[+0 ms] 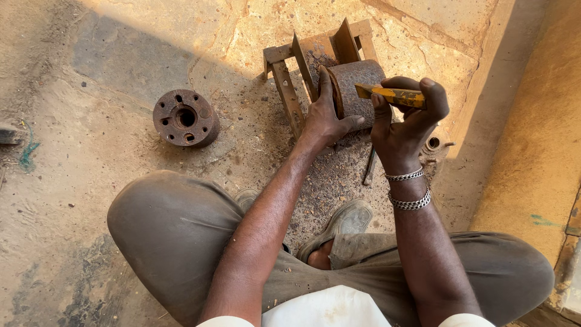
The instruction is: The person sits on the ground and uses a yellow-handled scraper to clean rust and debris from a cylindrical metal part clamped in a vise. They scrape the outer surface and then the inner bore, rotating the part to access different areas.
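Observation:
A rusty metal cylinder [357,85] lies on its side against a rusted angle-iron frame [285,91] on the sandy ground. My left hand [324,118] presses on the cylinder's near end, fingers spread over it. My right hand [407,121] is closed around a yellow-handled tool [392,95], held level with its tip touching the cylinder's side. Two silver chain bracelets [410,189] circle my right wrist.
A rusty round flange with bolt holes [185,117] sits on the ground to the left. A thin metal rod [369,166] and a small ring [432,144] lie near my right hand. My bent knees and a sandalled foot [339,225] fill the foreground. A wall rises at right.

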